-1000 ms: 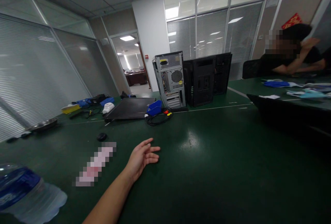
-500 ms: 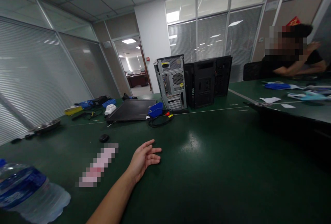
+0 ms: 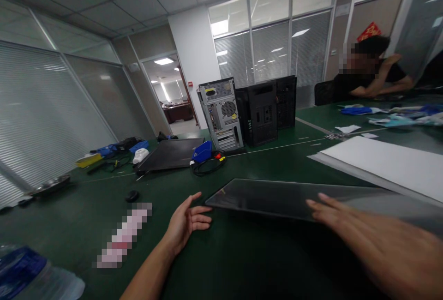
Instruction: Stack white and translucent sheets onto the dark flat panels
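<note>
My left hand [image 3: 186, 223] lies on the green table [image 3: 263, 254] with its fingers loosely spread, holding nothing, its fingertips just short of the near left corner of a dark flat panel [image 3: 277, 196]. My right hand [image 3: 377, 244] rests flat on the right part of that panel, fingers stretched out and a little blurred. The panel hovers low over the table, tilted slightly. A white sheet [image 3: 391, 164] lies behind it to the right.
Two computer towers, a grey one [image 3: 221, 113] and a black one [image 3: 265, 111], stand at the back. Another dark panel [image 3: 169, 153], a blue bin [image 3: 202, 151], cables [image 3: 206, 166] and a water bottle [image 3: 31, 277] are left. A seated person [image 3: 372, 71] is at far right.
The dark panel and white sheet have come into view from the right, with my right hand on the panel. The left hand stays nearly where it was. The camera has turned a little.
</note>
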The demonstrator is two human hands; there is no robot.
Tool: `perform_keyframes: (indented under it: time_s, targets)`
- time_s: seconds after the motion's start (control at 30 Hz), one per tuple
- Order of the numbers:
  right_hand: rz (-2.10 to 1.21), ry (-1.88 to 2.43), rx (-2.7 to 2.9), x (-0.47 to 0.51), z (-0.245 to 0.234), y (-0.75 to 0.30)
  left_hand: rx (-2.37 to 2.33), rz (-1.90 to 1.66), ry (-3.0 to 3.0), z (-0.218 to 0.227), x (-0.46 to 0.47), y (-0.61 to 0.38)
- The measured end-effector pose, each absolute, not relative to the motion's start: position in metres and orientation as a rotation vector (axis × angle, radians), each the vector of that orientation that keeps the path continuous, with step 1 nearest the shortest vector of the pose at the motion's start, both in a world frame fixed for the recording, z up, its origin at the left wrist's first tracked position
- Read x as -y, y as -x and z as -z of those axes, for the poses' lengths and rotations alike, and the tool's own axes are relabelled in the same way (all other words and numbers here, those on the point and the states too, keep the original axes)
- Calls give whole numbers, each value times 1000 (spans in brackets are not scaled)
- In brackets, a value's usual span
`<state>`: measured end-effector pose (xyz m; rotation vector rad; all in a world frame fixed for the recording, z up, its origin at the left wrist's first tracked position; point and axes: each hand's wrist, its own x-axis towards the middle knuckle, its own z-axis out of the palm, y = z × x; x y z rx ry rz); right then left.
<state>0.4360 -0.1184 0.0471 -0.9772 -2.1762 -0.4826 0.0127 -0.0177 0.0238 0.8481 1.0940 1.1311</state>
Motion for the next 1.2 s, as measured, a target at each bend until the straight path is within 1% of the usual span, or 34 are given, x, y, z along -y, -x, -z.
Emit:
perform_keyframes:
  time_s: [0.07,0.13,0.2,0.3,0.4,0.53,0.57,0.63,0.73,0.8,0.87,0.93,1.07,1.2]
  targets:
    - [629,837,2359,114,-48,-404,-1067,-1112,-784,-25,18,-11]
    - [683,749,2440,106,-45,-378,-1085,-1148,-743,-24,18,-9]
    - [648,722,2524,96,-39,-363,-1135,-1213,-766,-21,16,-6]
    - [491,681,2724,75,-35,-361,-1164,-1276,-817,-17,14,-3]
    - [467,818,2710,44,-39,-383,-1166,-1325,-778,-15,13,-1]
    - [825,1336,2254,-9,-32,-455,-1167,-1352,-755,-13,12,-1]
    - [958,1430,2102,-21,-24,-480,-1157,-1350,-769,-12,11,-1]
    - [1032,1523,1979,-41,-1,-535,-1156,-1347,-784,-10,9,-1]
    - [1461,1442,1709,-60,43,-614,-1197,-1369,-779,-8,6,-2]
    - [1592,1387,1621,-66,64,-651,-1228,-1391,-779,-9,4,-1]
    - [1641,1294,1610,-68,72,-670,-1275,-1411,-781,-11,3,1]
    - [1581,1261,1655,-65,69,-671,-1322,-1413,-768,-13,2,4]
    - [1154,1348,1776,-50,48,-638,-1315,-1360,-723,-15,4,7]
    - [834,1206,1860,-37,31,-607,-1185,-1296,-757,-17,9,8]
